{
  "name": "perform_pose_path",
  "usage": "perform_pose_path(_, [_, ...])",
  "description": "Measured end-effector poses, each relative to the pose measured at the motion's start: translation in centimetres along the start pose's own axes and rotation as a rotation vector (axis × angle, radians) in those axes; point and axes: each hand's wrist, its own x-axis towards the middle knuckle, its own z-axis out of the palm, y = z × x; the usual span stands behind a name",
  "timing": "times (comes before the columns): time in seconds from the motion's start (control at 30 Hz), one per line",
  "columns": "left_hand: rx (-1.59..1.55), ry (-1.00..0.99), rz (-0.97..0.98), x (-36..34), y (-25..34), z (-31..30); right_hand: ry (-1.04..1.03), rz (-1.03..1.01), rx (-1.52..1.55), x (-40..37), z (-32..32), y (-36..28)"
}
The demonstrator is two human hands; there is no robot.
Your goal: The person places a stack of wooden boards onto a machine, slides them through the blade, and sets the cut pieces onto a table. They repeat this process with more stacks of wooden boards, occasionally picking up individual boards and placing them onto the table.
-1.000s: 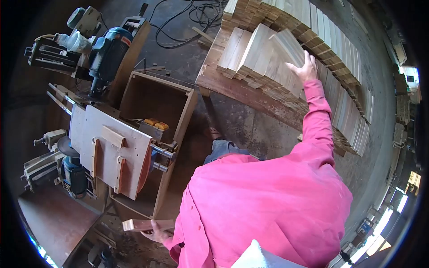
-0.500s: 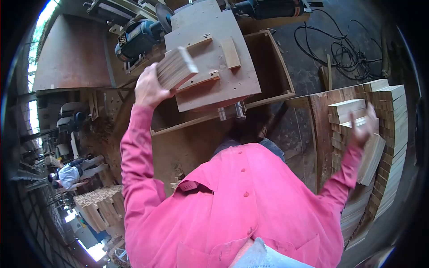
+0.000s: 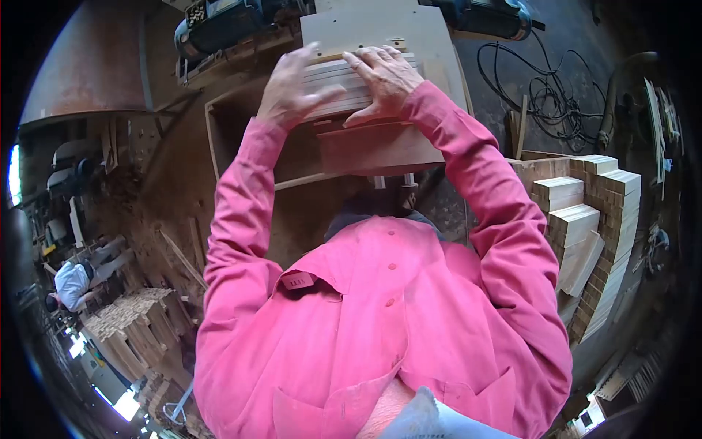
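Observation:
Several light wooden pieces [image 3: 338, 83] lie side by side on the flat board [image 3: 365, 28] of the machine in front of me. At their left end is my left hand [image 3: 291, 86], slightly blurred, its fingers and thumb apart around that end. My right hand [image 3: 383, 79] rests over their right end with the fingers spread on top and the thumb pointing left. Below the pieces, the front part of the board [image 3: 376, 146] slopes toward my body.
Blue motors stand left [image 3: 219, 28] and right [image 3: 490, 18] of the board. Stacked wooden blocks [image 3: 621, 212] rise at the right, near a coiled black cable [image 3: 552, 91]. Another wood stack [image 3: 135, 314] and a bent-over person [image 3: 73, 284] are at the lower left.
My right hand has moved from the stack at the right onto the board. The wooden pieces, earlier raised and tilted in my left hand, now lie on the board between both hands.

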Motion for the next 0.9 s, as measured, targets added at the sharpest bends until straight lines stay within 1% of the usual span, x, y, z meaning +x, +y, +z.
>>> perform_pose_path(0.03, [-0.307, 0.201, -0.168, -1.5, -1.2, 0.5, -0.004, 0.01, 0.003, 0.7, 0.3, -0.6])
perform_pose_path(0.07, [-0.617, 0.395, -0.335, -2.8, -2.0, 1.5, -0.057, 0.04, -0.007, 1.1, 0.3, -1.0])
perform_pose_path(0.1, [-0.908, 0.433, -0.47, -4.2, -2.5, 3.2, -0.109, 0.074, -0.022, 1.3, 0.3, -1.3])
perform_pose_path(0.13, [-1.208, 0.461, -0.608, -5.2, -2.7, 5.0, -0.119, 0.098, -0.035, 1.2, 0.4, -1.4])
perform_pose_path(0.2, [-1.436, 0.406, -0.509, -6.1, -1.0, 6.7, -0.041, 0.07, -0.01, 0.7, 0.8, -1.5])
perform_pose_path(0.23, [-1.341, 0.446, -0.54, -6.1, -0.6, 8.0, -0.053, 0.079, 0.001, 0.5, 0.8, -1.6])
perform_pose_path(0.27, [-1.356, 0.425, -0.531, -5.7, 0.7, 8.1, -0.058, 0.1, -0.01, -0.1, 0.4, -1.3])
perform_pose_path(0.33, [-1.456, 0.519, -0.58, -5.1, 2.5, 8.0, -0.086, 0.077, -0.026, -0.4, 0.0, -1.0])
perform_pose_path(0.37, [-1.359, 0.517, -0.554, -5.0, 1.8, 9.8, -0.054, 0.056, 0.008, -1.3, -0.4, 0.0])
perform_pose_path(0.47, [-1.259, 0.523, -0.551, -5.1, 1.5, 9.8, -0.078, 0.064, 0.055, -1.7, -0.3, 0.3])
perform_pose_path(0.63, [-1.343, 0.515, -0.572, -4.9, 2.7, 9.2, -0.067, 0.036, 0.037, -1.9, -0.2, 0.3])
perform_pose_path(0.7, [-1.386, 0.521, -0.511, -5.1, 1.7, 10.1, -0.121, 0.047, -0.037, -1.5, -0.1, -0.1])
perform_pose_path(0.73, [-1.364, 0.538, -0.576, -5.1, 1.7, 10.1, -0.113, 0.012, -0.019, -1.4, 0.2, -0.6])
perform_pose_path(0.8, [-1.25, 0.538, -0.57, -5.3, 0.8, 10.7, -0.077, 0.051, -0.141, -1.7, 0.4, -1.5])
perform_pose_path(0.83, [-1.285, 0.523, -0.593, -5.2, 0.9, 10.4, -0.063, 0.018, -0.12, -1.7, 0.5, -1.9])
perform_pose_path(0.87, [-1.323, 0.509, -0.613, -5.0, 1.9, 9.4, -0.082, 0.032, -0.141, -1.8, 0.3, -2.0])
perform_pose_path(0.9, [-1.21, 0.51, -0.661, -5.0, 3.0, 8.5, -0.104, 0.048, -0.164, -1.9, 0.1, -2.1])
